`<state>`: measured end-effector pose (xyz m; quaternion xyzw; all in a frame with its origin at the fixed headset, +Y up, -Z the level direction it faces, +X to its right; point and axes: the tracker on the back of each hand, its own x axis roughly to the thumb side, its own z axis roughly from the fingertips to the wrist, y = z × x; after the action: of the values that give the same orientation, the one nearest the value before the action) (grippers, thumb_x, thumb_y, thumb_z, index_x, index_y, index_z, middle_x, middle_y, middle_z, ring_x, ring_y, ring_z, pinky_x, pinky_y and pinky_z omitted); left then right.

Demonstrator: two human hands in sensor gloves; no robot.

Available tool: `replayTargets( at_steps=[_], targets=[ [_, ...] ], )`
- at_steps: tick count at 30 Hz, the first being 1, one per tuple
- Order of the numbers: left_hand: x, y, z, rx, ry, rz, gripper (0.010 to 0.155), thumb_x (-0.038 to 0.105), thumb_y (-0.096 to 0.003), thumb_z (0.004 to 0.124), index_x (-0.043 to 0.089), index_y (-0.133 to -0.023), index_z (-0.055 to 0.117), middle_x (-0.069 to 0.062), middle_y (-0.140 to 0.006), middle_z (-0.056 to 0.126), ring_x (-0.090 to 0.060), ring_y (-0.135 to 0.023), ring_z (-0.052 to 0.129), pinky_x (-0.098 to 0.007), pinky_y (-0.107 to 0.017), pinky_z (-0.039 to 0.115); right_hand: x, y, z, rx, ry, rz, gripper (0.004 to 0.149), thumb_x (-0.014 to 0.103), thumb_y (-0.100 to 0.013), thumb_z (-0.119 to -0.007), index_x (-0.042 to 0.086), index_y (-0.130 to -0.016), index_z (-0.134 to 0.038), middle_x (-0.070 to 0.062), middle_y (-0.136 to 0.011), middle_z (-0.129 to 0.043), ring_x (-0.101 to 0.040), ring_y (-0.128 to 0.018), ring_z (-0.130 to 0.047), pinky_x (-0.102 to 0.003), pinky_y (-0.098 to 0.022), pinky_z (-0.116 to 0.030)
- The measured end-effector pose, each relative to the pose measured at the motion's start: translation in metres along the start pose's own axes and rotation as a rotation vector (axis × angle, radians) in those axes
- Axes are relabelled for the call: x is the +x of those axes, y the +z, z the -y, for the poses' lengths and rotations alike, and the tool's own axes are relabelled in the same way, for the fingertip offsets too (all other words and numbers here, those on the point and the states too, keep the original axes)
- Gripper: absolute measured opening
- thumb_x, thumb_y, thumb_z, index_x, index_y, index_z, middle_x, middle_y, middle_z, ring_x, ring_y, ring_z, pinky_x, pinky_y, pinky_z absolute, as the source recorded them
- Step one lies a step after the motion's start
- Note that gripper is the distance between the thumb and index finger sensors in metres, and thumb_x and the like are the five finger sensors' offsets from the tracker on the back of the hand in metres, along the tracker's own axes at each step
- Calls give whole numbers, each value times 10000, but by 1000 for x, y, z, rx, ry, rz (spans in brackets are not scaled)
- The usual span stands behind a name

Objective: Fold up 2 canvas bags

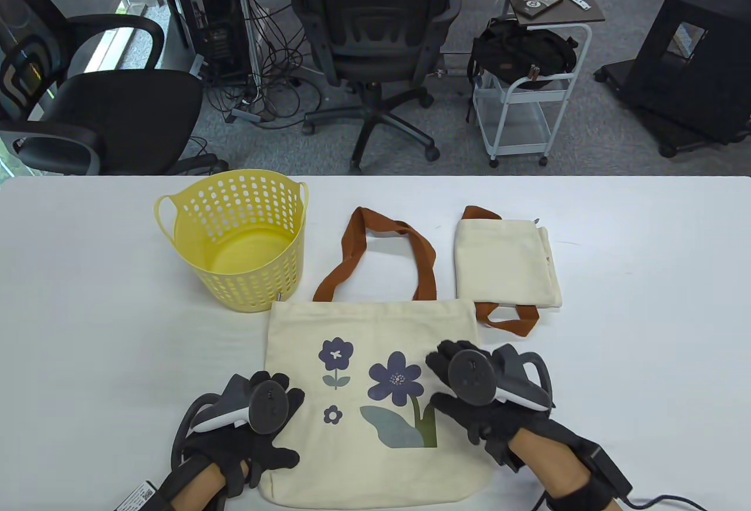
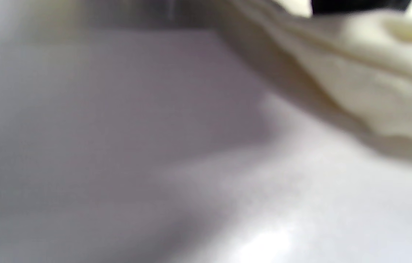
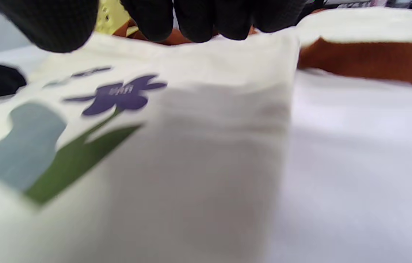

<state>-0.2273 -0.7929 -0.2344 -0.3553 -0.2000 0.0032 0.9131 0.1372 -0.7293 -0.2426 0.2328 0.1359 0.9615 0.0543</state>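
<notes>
A cream canvas bag with purple flowers (image 1: 375, 417) lies flat and unfolded at the table's front, its brown handles (image 1: 375, 259) stretched away from me. A second cream bag (image 1: 507, 259) lies folded to its back right, with a brown handle loop at its near edge. My left hand (image 1: 276, 417) lies over the flower bag's left edge; whether it grips the cloth is hidden. The blurred left wrist view shows raised cream cloth (image 2: 374, 73). My right hand (image 1: 441, 381) rests on the bag's right side, and its fingertips (image 3: 195, 22) touch the cloth (image 3: 176, 146).
A yellow perforated basket (image 1: 234, 235) stands empty at the back left of the white table (image 1: 645, 300), just behind the flower bag's left corner. The folded bag's brown handle (image 3: 366, 58) lies close to my right hand. Office chairs and a cart stand beyond the table.
</notes>
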Motion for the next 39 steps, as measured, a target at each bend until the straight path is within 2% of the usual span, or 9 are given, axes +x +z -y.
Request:
replayTargets(
  at_steps=[6,9,11,13,20,25,30,35,39],
  targets=[
    [1,10,-8,19,-9,22,959,616,-336,728,324,-1041,148,-14,-1111,-7,-384,-1047,-47,-636,-768,157,-7,34,-32,152,31,60,689,534,-427,-779,251,-1029,-596,-97,-1135,-515,-354,-1043,-514,-526,-748,-511],
    [2,23,-16,66,7,78,951,593,-322,790,307,-1066,270,-18,-1140,83,-401,-1075,37,-630,-784,244,-17,39,-44,257,0,48,762,578,-414,-765,264,-1056,-499,-76,-1158,-353,-337,-1068,-366,-525,-765,-418],
    [5,25,-14,1,-6,107,971,585,-311,827,289,-1073,304,-36,-1158,157,-416,-1101,132,-635,-788,304,-22,41,-49,230,-38,71,795,579,-399,-792,263,-1058,-482,-73,-1157,-325,-335,-1067,-335,-526,-765,-403],
    [9,24,-7,-96,-27,98,1006,569,-304,865,286,-1071,279,-34,-1143,94,-417,-1083,66,-649,-782,271,-22,42,-54,242,-19,78,844,553,-376,-848,271,-1061,-445,-69,-1156,-281,-333,-1068,-293,-528,-767,-394],
    [17,26,-2,-126,-117,104,1122,539,-223,958,283,-1051,244,-52,-1107,36,-444,-1060,29,-676,-772,269,-24,43,-57,206,-21,78,840,507,-364,-885,288,-1050,-453,-56,-1152,-290,-324,-1064,-304,-521,-767,-438],
    [24,25,-1,-89,-165,74,1100,521,-262,943,279,-1048,214,-64,-1109,34,-468,-1063,54,-663,-778,270,-24,44,-56,140,-4,74,791,490,-365,-888,298,-1035,-513,-48,-1148,-361,-320,-1062,-375,-513,-766,-474],
    [25,29,-11,84,-197,6,886,509,-348,876,295,-1051,379,3,-1141,298,-403,-1100,347,-615,-780,412,-22,45,-52,-74,66,43,596,433,-387,-884,340,-947,-701,11,-1082,-645,-254,-1004,-663,-457,-728,-659],
    [21,32,-18,197,-170,-5,726,471,-365,865,319,-1010,569,27,-1112,531,-359,-1070,573,-593,-756,552,-28,43,-48,-138,11,14,481,407,-417,-853,371,-889,-769,47,-1018,-767,-214,-946,-777,-425,-686,-735],
    [10,36,-26,244,-38,19,679,460,-368,866,314,-990,637,11,-1085,645,-354,-1034,688,-574,-746,585,-36,43,-43,-154,-60,8,471,419,-419,-846,372,-883,-781,44,-996,-809,-219,-920,-826,-424,-658,-778]
  ],
)
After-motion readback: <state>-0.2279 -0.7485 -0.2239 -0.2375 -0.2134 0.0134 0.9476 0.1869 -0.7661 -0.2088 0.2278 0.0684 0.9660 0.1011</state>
